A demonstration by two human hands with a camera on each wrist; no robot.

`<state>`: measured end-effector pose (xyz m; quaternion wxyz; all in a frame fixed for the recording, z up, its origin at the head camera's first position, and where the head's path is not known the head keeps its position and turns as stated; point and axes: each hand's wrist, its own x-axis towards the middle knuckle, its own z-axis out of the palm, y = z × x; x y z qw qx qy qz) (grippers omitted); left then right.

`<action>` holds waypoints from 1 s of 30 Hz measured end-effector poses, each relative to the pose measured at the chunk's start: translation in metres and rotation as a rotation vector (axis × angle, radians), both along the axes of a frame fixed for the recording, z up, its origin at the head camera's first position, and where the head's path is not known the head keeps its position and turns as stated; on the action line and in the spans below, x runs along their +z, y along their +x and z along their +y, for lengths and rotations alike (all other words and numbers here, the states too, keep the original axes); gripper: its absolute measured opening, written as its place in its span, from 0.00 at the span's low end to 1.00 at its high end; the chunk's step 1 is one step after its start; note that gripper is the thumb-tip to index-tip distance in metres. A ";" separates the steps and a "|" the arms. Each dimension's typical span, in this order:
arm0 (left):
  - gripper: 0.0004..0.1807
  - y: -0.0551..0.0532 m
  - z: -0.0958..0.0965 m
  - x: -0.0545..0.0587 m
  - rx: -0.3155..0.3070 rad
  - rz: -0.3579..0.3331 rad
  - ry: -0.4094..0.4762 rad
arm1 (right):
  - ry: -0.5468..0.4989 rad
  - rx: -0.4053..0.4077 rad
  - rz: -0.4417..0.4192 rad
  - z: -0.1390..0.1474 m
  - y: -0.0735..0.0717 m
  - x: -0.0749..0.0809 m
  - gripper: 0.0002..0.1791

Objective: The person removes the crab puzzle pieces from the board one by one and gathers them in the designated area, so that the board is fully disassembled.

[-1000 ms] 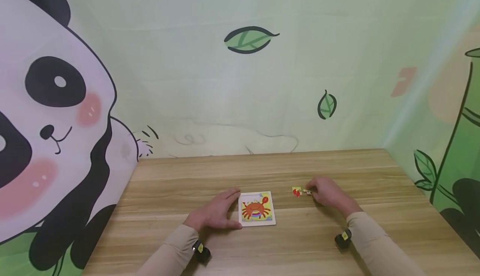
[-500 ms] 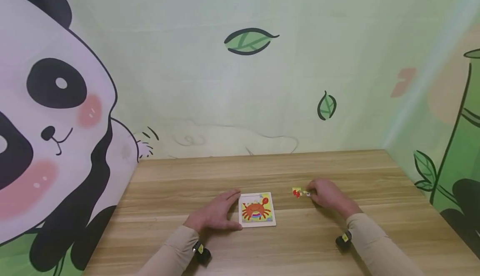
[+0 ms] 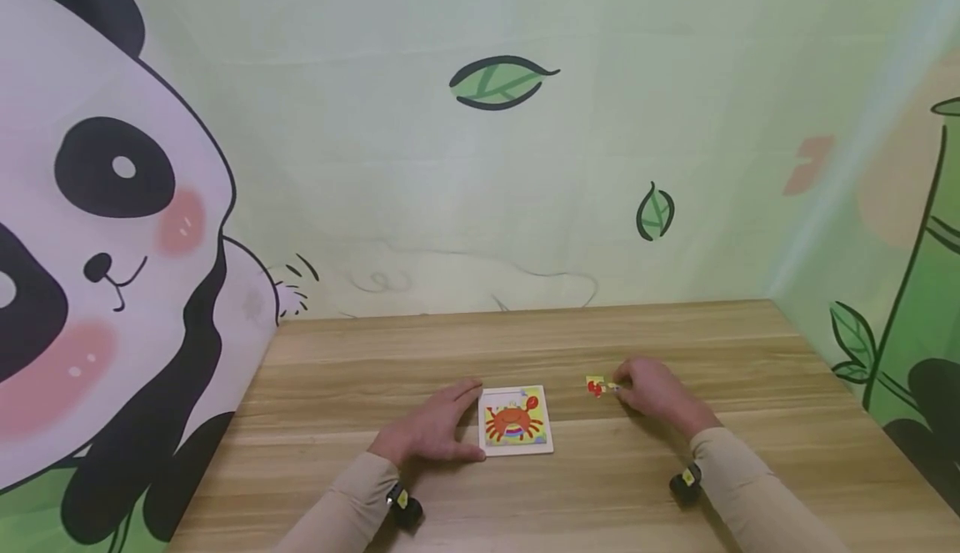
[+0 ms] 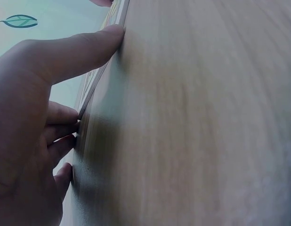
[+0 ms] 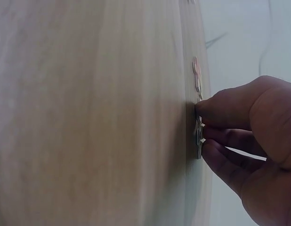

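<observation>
The right wrist view shows side-on what the head view mostly hides: my right hand's thumb and fingertips drawn in narrow, seemingly pinching a small piece at table level. Beside it lies a yellow-and-red piece. My left hand is spread wide at the left side of the crab puzzle; the left wrist view shows my thumb touching its thin edge. The puzzle lies flat: orange crab, rainbow belly, yellow ground, white border. Wooden tabletop stretches between puzzle and pieces, and back to the wall.
</observation>
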<state>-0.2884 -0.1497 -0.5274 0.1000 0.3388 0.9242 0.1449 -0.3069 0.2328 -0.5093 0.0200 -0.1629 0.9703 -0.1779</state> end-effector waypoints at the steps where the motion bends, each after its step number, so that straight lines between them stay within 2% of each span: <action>1: 0.58 0.000 0.000 0.000 0.001 0.000 -0.001 | 0.003 -0.002 -0.002 -0.001 0.000 0.001 0.10; 10: 0.59 -0.001 0.000 -0.001 0.008 -0.004 -0.014 | -0.001 -0.015 -0.029 -0.002 0.000 0.003 0.11; 15: 0.58 0.000 0.000 -0.001 0.023 -0.023 -0.013 | 0.004 -0.010 -0.009 -0.003 -0.001 0.002 0.10; 22: 0.58 0.000 0.000 -0.002 0.010 -0.002 -0.007 | 0.020 0.020 0.045 0.000 -0.003 0.001 0.09; 30: 0.58 0.000 0.000 -0.001 0.011 -0.002 -0.004 | -0.003 0.030 0.059 -0.001 -0.001 0.003 0.10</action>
